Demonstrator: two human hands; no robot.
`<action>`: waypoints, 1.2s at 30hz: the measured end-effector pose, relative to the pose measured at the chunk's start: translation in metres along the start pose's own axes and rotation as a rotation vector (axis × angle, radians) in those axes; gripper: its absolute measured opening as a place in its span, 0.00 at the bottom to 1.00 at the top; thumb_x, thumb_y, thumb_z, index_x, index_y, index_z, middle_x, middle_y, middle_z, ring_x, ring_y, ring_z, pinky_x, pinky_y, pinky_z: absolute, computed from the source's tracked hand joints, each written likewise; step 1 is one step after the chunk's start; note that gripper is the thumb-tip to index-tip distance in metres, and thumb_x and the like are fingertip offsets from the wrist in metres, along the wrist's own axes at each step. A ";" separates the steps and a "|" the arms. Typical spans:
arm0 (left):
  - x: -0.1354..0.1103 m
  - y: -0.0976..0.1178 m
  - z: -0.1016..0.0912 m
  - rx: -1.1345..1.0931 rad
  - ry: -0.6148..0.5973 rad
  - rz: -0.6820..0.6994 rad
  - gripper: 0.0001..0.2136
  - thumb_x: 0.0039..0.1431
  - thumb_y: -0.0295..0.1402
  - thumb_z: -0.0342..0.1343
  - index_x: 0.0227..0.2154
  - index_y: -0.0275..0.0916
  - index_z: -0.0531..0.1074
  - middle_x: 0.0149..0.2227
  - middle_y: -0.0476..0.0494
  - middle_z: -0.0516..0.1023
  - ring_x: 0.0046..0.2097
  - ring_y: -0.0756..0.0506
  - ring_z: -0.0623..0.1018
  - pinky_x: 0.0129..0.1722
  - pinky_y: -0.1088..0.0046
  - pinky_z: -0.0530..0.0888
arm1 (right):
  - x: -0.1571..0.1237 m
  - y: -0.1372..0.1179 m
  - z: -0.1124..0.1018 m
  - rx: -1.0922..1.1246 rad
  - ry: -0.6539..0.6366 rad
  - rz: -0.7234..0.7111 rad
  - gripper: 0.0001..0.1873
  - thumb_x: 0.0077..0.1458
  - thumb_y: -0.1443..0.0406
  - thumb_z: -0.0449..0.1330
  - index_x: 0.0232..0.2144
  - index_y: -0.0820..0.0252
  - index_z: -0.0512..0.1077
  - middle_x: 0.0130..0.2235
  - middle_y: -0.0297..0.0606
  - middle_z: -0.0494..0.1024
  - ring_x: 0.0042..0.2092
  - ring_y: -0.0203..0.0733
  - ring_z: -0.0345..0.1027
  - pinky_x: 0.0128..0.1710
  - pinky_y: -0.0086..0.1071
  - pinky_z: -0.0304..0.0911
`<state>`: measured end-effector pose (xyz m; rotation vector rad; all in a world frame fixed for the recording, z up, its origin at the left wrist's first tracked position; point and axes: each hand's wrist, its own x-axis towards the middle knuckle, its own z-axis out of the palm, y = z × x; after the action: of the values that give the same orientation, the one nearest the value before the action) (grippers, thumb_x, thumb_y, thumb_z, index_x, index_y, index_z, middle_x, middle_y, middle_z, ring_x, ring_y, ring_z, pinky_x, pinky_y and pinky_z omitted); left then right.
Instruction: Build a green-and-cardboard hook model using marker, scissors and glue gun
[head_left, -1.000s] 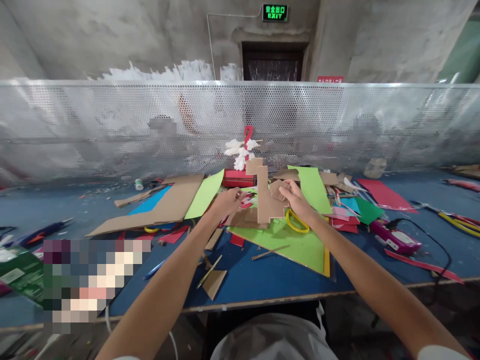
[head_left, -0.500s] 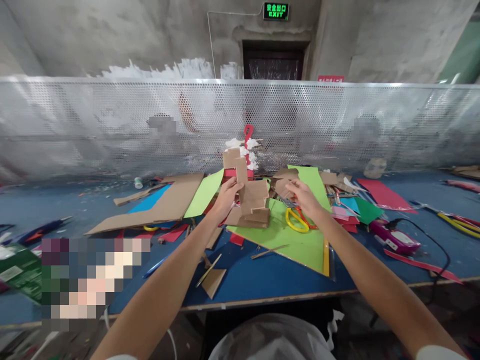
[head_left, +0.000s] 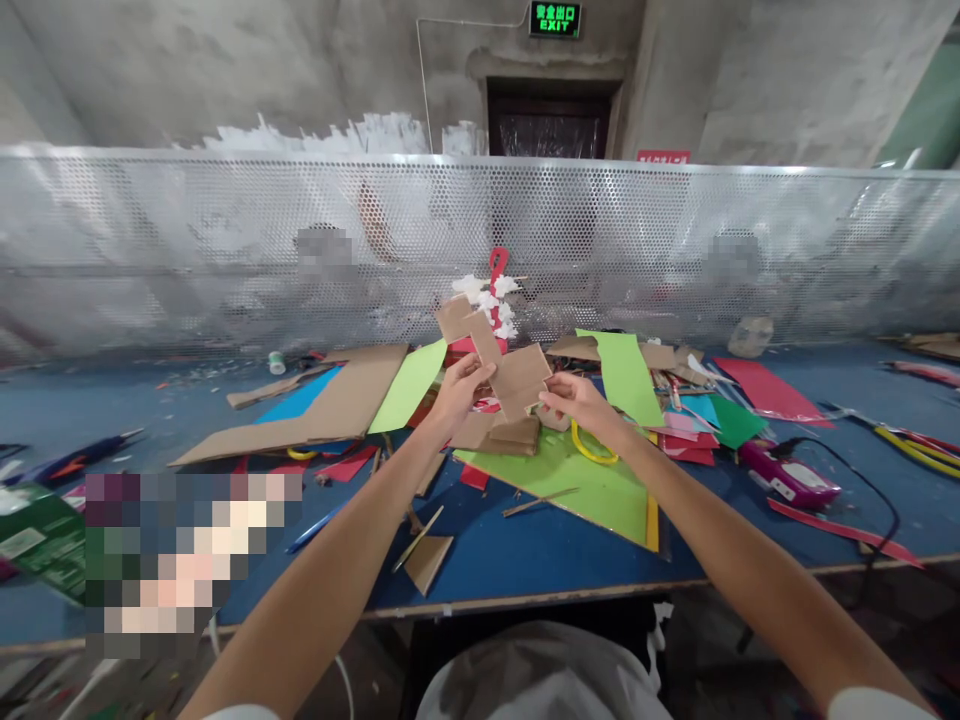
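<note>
A brown cardboard cutout (head_left: 521,377) with stepped edges is raised above the table, tilted to one side. My left hand (head_left: 463,388) pinches its left part between thumb and fingers. At its right edge, my right hand (head_left: 576,400) is closed on the cardboard. Below them lie folded cardboard scraps (head_left: 514,436) and a light green sheet (head_left: 570,482). The yellow-handled scissors (head_left: 596,446) rest on that sheet, partly hidden by my right hand and forearm. Behind the cutout stands a red model (head_left: 498,262) with white tufts (head_left: 505,318), its base partly covered.
Large cardboard pieces (head_left: 352,395) and coloured sheets spread to the left. A red sheet (head_left: 769,388), a purple device (head_left: 799,483) with a black cable and yellow-handled pliers (head_left: 919,445) lie on the right. A perforated metal screen (head_left: 637,260) borders the table's back.
My right hand has moved left from a small cardboard piece above the scissors to the cutout's right edge. The cutout has tilted, its top leaning left.
</note>
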<state>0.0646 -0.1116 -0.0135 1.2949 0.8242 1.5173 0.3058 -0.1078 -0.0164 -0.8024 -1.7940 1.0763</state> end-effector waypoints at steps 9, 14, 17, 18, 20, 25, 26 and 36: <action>-0.014 0.028 -0.011 0.295 -0.665 -0.265 0.22 0.54 0.54 0.67 0.38 0.38 0.82 0.35 0.36 0.83 0.35 0.44 0.81 0.36 0.69 0.78 | 0.006 0.006 -0.011 0.051 0.316 -0.045 0.20 0.54 0.51 0.64 0.41 0.59 0.76 0.38 0.38 0.81 0.33 0.40 0.70 0.32 0.32 0.67; -0.023 0.049 -0.005 0.401 -0.759 -0.116 0.18 0.57 0.51 0.65 0.36 0.39 0.81 0.27 0.43 0.78 0.26 0.47 0.76 0.29 0.70 0.73 | 0.011 0.016 -0.027 -0.078 0.453 -0.096 0.23 0.57 0.49 0.61 0.45 0.60 0.77 0.43 0.43 0.81 0.41 0.46 0.73 0.39 0.37 0.69; -0.016 0.047 0.000 0.419 -0.299 0.219 0.18 0.62 0.51 0.60 0.36 0.39 0.76 0.29 0.44 0.78 0.30 0.47 0.77 0.33 0.70 0.75 | 0.010 0.012 -0.027 -0.146 0.382 -0.118 0.24 0.57 0.49 0.61 0.46 0.60 0.77 0.46 0.46 0.81 0.43 0.49 0.74 0.40 0.38 0.70; -0.014 0.046 0.001 0.467 -0.192 0.288 0.18 0.62 0.51 0.60 0.38 0.39 0.76 0.33 0.43 0.80 0.34 0.45 0.79 0.38 0.68 0.76 | 0.008 0.009 -0.025 -0.168 0.346 -0.123 0.23 0.58 0.49 0.61 0.46 0.60 0.77 0.46 0.46 0.82 0.43 0.49 0.74 0.40 0.39 0.69; -0.010 0.043 0.000 0.582 -0.122 0.330 0.18 0.61 0.49 0.61 0.44 0.38 0.76 0.42 0.38 0.82 0.44 0.42 0.81 0.48 0.63 0.76 | 0.004 0.003 -0.019 -0.231 0.264 -0.142 0.22 0.61 0.50 0.59 0.47 0.59 0.78 0.43 0.45 0.82 0.40 0.49 0.73 0.39 0.39 0.68; -0.010 0.036 -0.001 0.629 -0.231 0.143 0.23 0.56 0.45 0.67 0.51 0.39 0.75 0.45 0.34 0.82 0.43 0.39 0.82 0.38 0.66 0.78 | -0.003 -0.005 -0.002 -0.331 0.127 -0.252 0.18 0.64 0.53 0.59 0.47 0.57 0.79 0.40 0.42 0.81 0.40 0.48 0.74 0.41 0.39 0.67; -0.011 0.035 -0.001 0.623 -0.261 0.109 0.23 0.54 0.45 0.68 0.49 0.38 0.76 0.44 0.34 0.83 0.41 0.40 0.82 0.35 0.68 0.77 | -0.003 -0.005 0.001 -0.324 0.114 -0.273 0.18 0.64 0.53 0.59 0.47 0.56 0.79 0.41 0.41 0.81 0.41 0.48 0.74 0.42 0.38 0.67; 0.003 0.025 -0.011 0.519 -0.210 -0.024 0.15 0.49 0.41 0.70 0.36 0.36 0.80 0.37 0.40 0.83 0.34 0.44 0.79 0.33 0.70 0.73 | 0.000 0.006 -0.034 -0.780 -0.002 -0.063 0.11 0.58 0.61 0.64 0.44 0.54 0.76 0.30 0.38 0.78 0.31 0.46 0.71 0.35 0.37 0.61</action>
<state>0.0479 -0.1157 0.0077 1.7766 1.1326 1.1572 0.3370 -0.0936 -0.0136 -1.1746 -2.2409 0.2998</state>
